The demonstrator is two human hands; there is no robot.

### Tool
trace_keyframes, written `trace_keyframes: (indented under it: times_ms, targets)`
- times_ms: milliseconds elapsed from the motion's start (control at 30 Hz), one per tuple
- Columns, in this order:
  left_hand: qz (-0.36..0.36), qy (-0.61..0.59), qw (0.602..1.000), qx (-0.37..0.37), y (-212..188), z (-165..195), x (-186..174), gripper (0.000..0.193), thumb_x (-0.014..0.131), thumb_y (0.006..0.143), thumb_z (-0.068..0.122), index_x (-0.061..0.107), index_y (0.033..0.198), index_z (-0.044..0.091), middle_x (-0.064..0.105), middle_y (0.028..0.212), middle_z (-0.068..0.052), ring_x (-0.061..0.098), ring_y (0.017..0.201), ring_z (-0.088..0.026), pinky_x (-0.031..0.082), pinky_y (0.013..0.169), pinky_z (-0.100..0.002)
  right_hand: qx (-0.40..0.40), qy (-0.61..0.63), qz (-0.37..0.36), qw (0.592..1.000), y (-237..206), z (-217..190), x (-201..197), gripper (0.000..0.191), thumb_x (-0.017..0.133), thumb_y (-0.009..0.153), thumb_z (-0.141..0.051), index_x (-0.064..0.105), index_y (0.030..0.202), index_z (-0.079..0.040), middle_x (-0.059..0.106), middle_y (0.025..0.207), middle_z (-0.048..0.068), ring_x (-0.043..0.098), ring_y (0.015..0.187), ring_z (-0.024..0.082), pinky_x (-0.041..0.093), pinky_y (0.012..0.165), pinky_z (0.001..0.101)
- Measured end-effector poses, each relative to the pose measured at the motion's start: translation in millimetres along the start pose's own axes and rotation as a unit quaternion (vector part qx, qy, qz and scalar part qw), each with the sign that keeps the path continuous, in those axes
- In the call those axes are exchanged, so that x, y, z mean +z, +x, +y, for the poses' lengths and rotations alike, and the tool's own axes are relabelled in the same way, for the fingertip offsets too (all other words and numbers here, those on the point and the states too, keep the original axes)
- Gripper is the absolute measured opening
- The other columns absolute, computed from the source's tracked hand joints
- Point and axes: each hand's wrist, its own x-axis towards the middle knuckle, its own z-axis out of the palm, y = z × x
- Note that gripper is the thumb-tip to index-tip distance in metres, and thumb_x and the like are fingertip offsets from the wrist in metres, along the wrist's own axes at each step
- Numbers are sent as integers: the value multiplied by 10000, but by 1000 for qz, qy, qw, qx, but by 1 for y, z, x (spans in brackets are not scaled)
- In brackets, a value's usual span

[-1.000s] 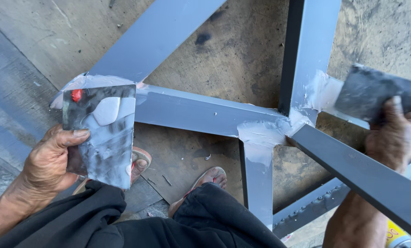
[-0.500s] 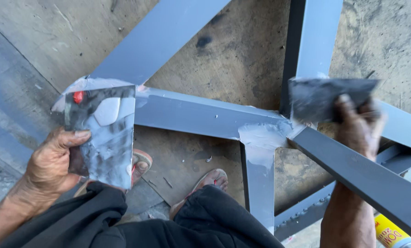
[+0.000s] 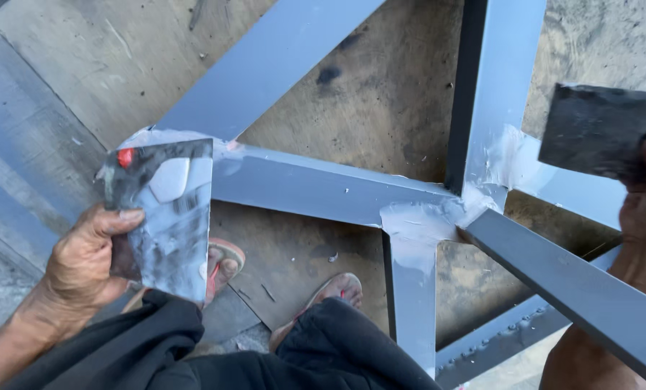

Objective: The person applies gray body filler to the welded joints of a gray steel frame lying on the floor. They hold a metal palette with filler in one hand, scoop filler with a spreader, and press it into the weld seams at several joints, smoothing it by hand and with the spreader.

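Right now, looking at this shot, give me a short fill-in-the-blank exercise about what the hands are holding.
1. The left hand holds a flat plate smeared with pale ____.
2. The right hand holds a dark scraper blade above the grey metal ____.
3. Pale filler covers the joint where the grey bars ____.
4. Both feet wear ____.

Missing words: filler; frame; meet; sandals

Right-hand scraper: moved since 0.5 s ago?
Yes. The dark scraper in the right hand has shifted right, off the putty-covered joint of the grey steel frame, which it was beside; it now sits over the right-side bar.
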Motion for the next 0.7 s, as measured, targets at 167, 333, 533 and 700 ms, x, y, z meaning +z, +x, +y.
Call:
trace_keyframes:
  times_ms: [167, 333, 533, 700]
  targets:
    - [-26, -17, 999, -10, 0, -3, 1, 452, 513, 995, 141, 553, 1406, -41, 723, 1185, -150, 721, 1037, -297, 600, 887, -520, -75, -336, -64, 937, -4, 7, 9, 275, 744, 1007, -238, 653, 1191, -55, 698, 1052, 95, 665, 945, 191, 538, 864, 368]
    - [-46, -11, 999, -20, -2, 3, 0, 460, 504, 995, 182, 565, 1373, -74, 737, 1141, -193, 740, 986, -329, 619, 831, -547, -18, -37, -16, 999, 4, -2, 19, 240, 764, 1044, -279, 682, 1205, -121, 717, 1123, 15, 714, 1055, 128, 587, 1010, 340]
    - [-19, 4, 1000, 14, 0, -2, 1, 466, 499, 1010, 133, 546, 1438, -45, 708, 1214, -150, 712, 1057, -278, 593, 906, -489, -33, -170, -93, 980, 1, 4, 19, 249, 736, 991, -200, 641, 1199, -102, 714, 1090, 43, 687, 1030, 154, 572, 983, 381]
    - [-25, -14, 1000, 9, 5, -3, -1, 482, 532, 982, 147, 586, 1433, -17, 723, 1206, -154, 714, 1035, -293, 595, 856, -498, -33, -19, -27, 999, -2, 11, 17, 273, 794, 1068, -127, 608, 1263, -88, 697, 1151, 62, 709, 1067, 186, 613, 1022, 377]
